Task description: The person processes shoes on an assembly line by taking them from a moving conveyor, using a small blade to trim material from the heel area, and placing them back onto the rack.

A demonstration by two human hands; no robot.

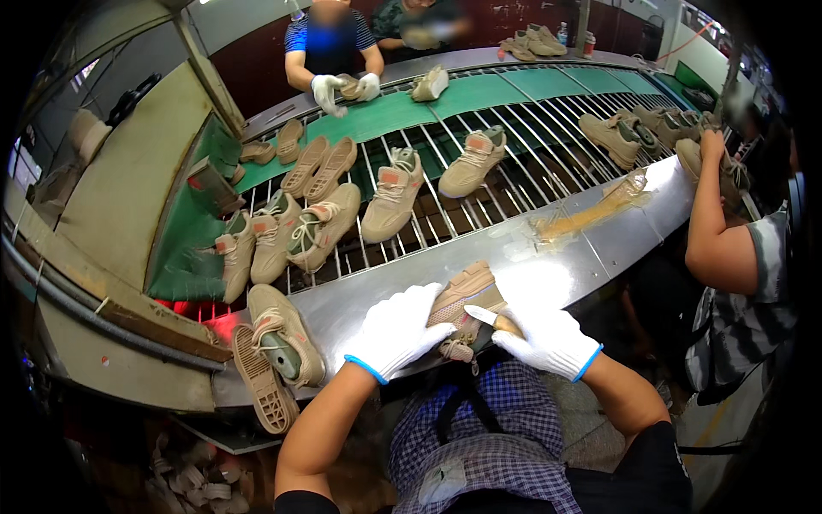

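Probably light, the tan shoe sits between the left hand, closed on its side, and the right hand, wrapped round a knife; its mesh looks pliant, so the stiffer sole should suit gripping

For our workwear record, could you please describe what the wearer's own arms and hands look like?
The left hand and right hand each wear a white glove with a blue cuff edge. The forearms are bare, below black sleeves that end near the elbows.
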